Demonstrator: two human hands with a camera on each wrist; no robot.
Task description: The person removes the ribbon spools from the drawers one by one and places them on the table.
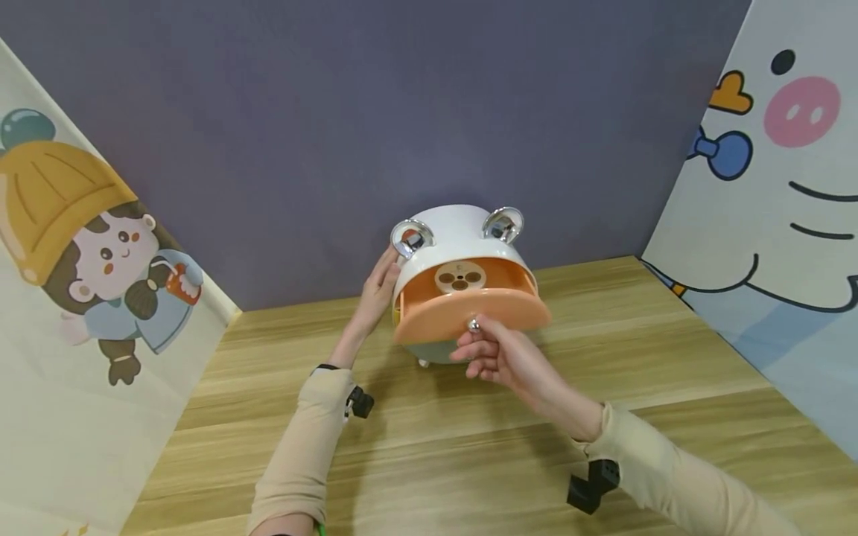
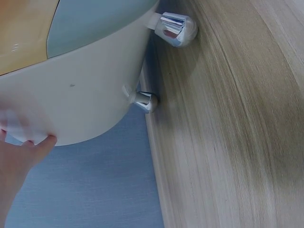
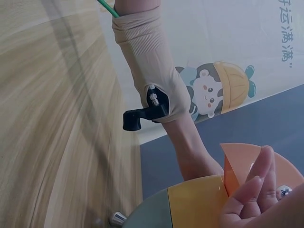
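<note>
A small rounded drawer cabinet (image 1: 452, 238), white with two shiny ear-shaped pieces on top, stands by the back wall. Its top orange drawer (image 1: 442, 313) is pulled out, and a round plate with brown ovals shows inside. My right hand (image 1: 512, 357) pinches the silver knob (image 1: 474, 325) on that drawer's front, its other fingers loosely bent. Against the cabinet's left side rests my left hand (image 1: 377, 294); in the left wrist view its thumb touches the white shell (image 2: 95, 90) near the back edge. Most of its fingers are hidden there. Below the orange drawer, yellow (image 3: 197, 199) and grey-blue (image 3: 149, 211) fronts show.
Silver feet (image 2: 175, 28) hold the cabinet above a wood-grain table (image 1: 429, 461). Behind it rises a grey-blue wall (image 1: 375, 112). Cartoon-printed panels flank the table at left (image 1: 53, 417) and right (image 1: 798, 223).
</note>
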